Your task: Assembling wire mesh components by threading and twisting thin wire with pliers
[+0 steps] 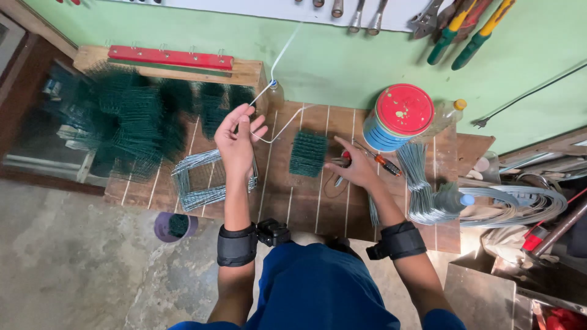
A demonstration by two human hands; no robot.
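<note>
The left hand (237, 142) is raised over the surface (306, 201), fingers pinched on a white cord (278, 61) running up to the wall. The right hand (358, 170) rests low, loosely closed on pliers (341, 166). A green mesh piece (307, 153) lies between them, bare planks stretching toward the near edge.

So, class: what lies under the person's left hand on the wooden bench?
Under the left hand lies a stack of grey wire frames on the wooden bench. The hand and forearm cover the stack's right part, so what lies there cannot be seen.
</note>
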